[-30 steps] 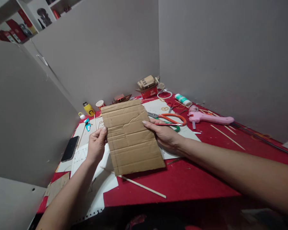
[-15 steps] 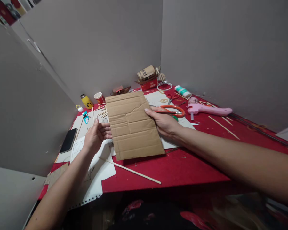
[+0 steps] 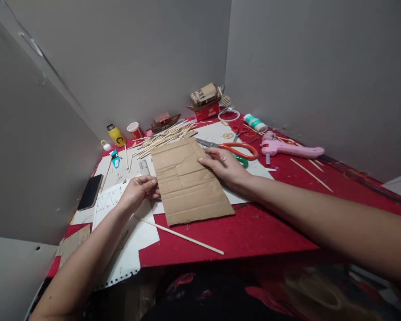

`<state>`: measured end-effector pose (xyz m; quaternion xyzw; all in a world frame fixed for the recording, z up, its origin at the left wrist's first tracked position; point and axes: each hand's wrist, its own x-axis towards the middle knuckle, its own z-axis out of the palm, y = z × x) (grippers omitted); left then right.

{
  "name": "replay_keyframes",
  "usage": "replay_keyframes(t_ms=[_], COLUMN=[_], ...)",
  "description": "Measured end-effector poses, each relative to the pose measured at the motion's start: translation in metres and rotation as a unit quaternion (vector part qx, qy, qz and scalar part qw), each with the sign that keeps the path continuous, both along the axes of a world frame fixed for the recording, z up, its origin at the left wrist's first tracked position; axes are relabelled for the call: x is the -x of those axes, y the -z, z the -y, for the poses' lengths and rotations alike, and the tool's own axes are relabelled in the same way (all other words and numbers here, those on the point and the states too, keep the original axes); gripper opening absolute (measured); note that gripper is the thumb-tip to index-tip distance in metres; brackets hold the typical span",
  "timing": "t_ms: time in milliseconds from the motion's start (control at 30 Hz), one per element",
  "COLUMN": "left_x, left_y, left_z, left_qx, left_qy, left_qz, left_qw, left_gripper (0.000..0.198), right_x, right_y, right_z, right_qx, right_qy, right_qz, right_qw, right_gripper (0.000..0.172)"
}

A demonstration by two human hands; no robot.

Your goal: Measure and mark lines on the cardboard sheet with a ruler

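A creased piece of brown cardboard (image 3: 189,183) lies tilted low over the red table (image 3: 267,232), between my hands. My right hand (image 3: 225,167) grips its right edge, thumb on top and fingers partly hidden beneath. At its left edge is my left hand (image 3: 140,189), thumb and fingers pinched together at the cardboard's side. Just beyond my right hand rest scissors with orange and green handles (image 3: 242,150). In front of the cardboard a thin wooden stick (image 3: 187,240) lies across the paper and the cloth.
Many thin sticks (image 3: 167,138) lie behind the cardboard. A phone (image 3: 90,191), a yellow bottle (image 3: 116,135) and a paper cup (image 3: 134,130) are on the left. A pink glue gun (image 3: 290,149), a white-green bottle (image 3: 255,123) and a model boat (image 3: 205,96) stand farther right and back.
The cardboard has come down and tilted flatter, showing the stick pile behind it. My left hand has closed at its left edge. The view has shifted slightly.
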<state>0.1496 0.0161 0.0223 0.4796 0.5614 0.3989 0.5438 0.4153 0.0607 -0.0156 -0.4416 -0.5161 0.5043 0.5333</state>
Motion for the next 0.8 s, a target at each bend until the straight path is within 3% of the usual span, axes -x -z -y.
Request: replay_keyframes(t_ms=[167, 367, 500, 533, 667, 800], left_x=[0.001, 0.016, 0.029, 0.032, 0.037, 0.035], left_y=[0.007, -0.006, -0.024, -0.026, -0.024, -0.018], left_z=[-0.009, 0.005, 0.038, 0.045, 0.066, 0.072], left_qx=[0.011, -0.044, -0.053, -0.059, -0.154, -0.196], left_qy=[0.006, 0.034, 0.135, 0.178, 0.355, 0.402], left_qz=[-0.055, -0.168, -0.249, -0.279, -0.444, -0.481], left_qw=[0.998, 0.984, 0.958, 0.942, 0.808, 0.754], left_gripper=[0.021, 0.016, 0.014, 0.015, 0.027, 0.029], right_x=[-0.003, -0.005, -0.009, -0.010, -0.013, -0.015], right_y=[0.007, 0.016, 0.019, 0.019, 0.019, 0.018], right_z=[-0.008, -0.015, -0.018, -0.019, -0.020, -0.019], right_qx=[-0.028, -0.042, -0.049, -0.050, -0.053, -0.076], right_qy=[0.036, 0.034, 0.036, 0.037, 0.051, 0.069], right_qz=[0.103, 0.161, 0.186, 0.191, 0.216, 0.270], right_qw=[0.994, 0.986, 0.981, 0.980, 0.974, 0.958], right_gripper=[0.063, 0.072, 0.072, 0.071, 0.072, 0.075])
